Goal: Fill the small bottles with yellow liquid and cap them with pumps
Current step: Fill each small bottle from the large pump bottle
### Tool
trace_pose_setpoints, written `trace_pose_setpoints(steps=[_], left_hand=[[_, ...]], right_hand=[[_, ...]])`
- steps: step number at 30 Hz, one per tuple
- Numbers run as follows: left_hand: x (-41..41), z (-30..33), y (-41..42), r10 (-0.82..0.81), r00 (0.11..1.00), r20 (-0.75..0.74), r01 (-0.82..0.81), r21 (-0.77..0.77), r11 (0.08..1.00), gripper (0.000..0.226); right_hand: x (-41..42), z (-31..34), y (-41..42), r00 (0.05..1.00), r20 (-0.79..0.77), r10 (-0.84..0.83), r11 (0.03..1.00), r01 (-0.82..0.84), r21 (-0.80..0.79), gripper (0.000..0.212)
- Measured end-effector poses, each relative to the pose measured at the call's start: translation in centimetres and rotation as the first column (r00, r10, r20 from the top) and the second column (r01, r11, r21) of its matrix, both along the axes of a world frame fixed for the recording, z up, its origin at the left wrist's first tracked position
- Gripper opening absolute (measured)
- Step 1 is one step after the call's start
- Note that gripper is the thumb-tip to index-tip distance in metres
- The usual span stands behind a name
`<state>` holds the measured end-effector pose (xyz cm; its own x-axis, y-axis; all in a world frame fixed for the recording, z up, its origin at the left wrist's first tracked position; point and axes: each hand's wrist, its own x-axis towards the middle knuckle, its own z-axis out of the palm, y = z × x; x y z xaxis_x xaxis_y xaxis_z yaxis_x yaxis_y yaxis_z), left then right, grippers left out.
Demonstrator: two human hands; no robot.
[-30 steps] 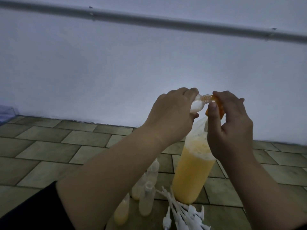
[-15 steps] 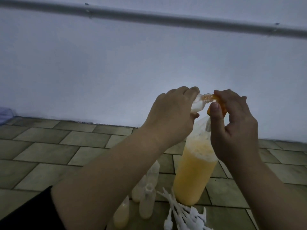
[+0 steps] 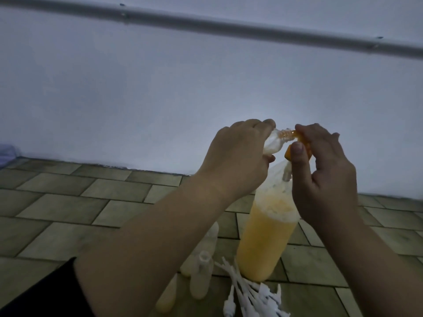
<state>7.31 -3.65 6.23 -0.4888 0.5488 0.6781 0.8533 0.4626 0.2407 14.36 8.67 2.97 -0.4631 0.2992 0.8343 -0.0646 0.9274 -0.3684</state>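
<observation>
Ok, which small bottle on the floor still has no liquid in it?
Find the big bottle of yellow liquid standing on the tiled floor. Just left of its base, beside the white pumps, stands a small bottle: clear and open-necked, unlike its yellowish neighbours.

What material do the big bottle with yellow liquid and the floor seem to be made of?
The big bottle looks like clear, smooth plastic: the yellow liquid and the foam above it show through its wall, though glass cannot be excluded. The floor looks like matte stone or ceramic tiles: rectangular slabs with dark joints.

clear plastic bottle [image 3: 266, 234], matt tiled floor [image 3: 68, 202]
</observation>
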Motion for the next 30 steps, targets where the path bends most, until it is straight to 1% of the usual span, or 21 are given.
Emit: trace_pose_setpoints(steps=[2,4,7,11,14,16,17,19,22,26,28,30], left_hand=[[-0.2,0.5,-0.3,0.003,1.0,-0.016,-0.003,0.001,1.0,0.049],[-0.3,0.9,-0.4,-0.012,1.0,-0.026,0.012,0.02,1.0,0.048],[-0.1,0.9,-0.3,-0.031,0.999,-0.03,0.032,0.046,0.998,0.048],[-0.2,0.0,-0.1,-0.05,0.998,0.028,0.05,0.02,0.999,0.044],[-0.3,0.2,-0.1,-0.044,0.999,0.007,0.044,-0.011,0.999,0.043],[-0.5,0.9,-0.4,-0.048,0.999,0.012,0.048,-0.002,0.999,0.045],[-0.6,1.2,-0.7,-0.059,0.997,0.04,0.058,0.011,0.998,0.044],[-1.0,1.8,-1.5,-0.096,0.983,0.154,0.09,0.048,0.995,0.04],[-2.0,1.6,-3.7,-0.142,0.928,0.345,0.087,0.171,0.982,0.035],[-3.3,-0.4,-8.8,-0.193,0.816,0.545,-0.044,0.391,0.919,0.035],[-3.5,-2.0,-11.1,-0.188,0.767,0.614,-0.123,0.428,0.895,0.034],[-3.6,-3.9,-12.8,-0.152,0.732,0.664,-0.185,0.408,0.894,0.037]], right_hand=[[0.4,1.0,0.0,1.0,0.019,0.019,1.0,-0.019,0.008,0.058],[0.6,1.6,-0.1,1.0,-0.009,0.026,1.0,-0.026,0.017,0.057],[0.5,0.9,-0.3,0.998,-0.057,-0.015,1.0,0.016,0.012,0.054],[0.2,-0.5,0.2,1.0,0.018,-0.017,1.0,0.017,0.013,0.052],[0.7,0.1,0.2,0.999,0.039,0.015,1.0,-0.016,0.022,0.052],[1.3,0.9,-0.1,0.998,0.063,0.014,1.0,-0.015,0.027,0.055],[1.6,1.4,-0.2,0.997,0.083,0.009,1.0,-0.01,0.013,0.057],[2.2,2.4,-0.4,0.99,0.139,0.002,1.0,0.002,-0.024,0.059],[2.5,3.2,-0.3,0.979,0.2,0.027,0.999,-0.017,-0.049,0.061],[2.5,3.2,-0.4,0.973,0.226,0.048,0.998,-0.036,-0.06,0.058],[2.4,3.1,-0.5,0.973,0.225,0.049,0.998,-0.036,-0.061,0.055],[2.3,3.1,-0.7,0.974,0.221,0.056,0.996,-0.041,-0.074,0.054]])
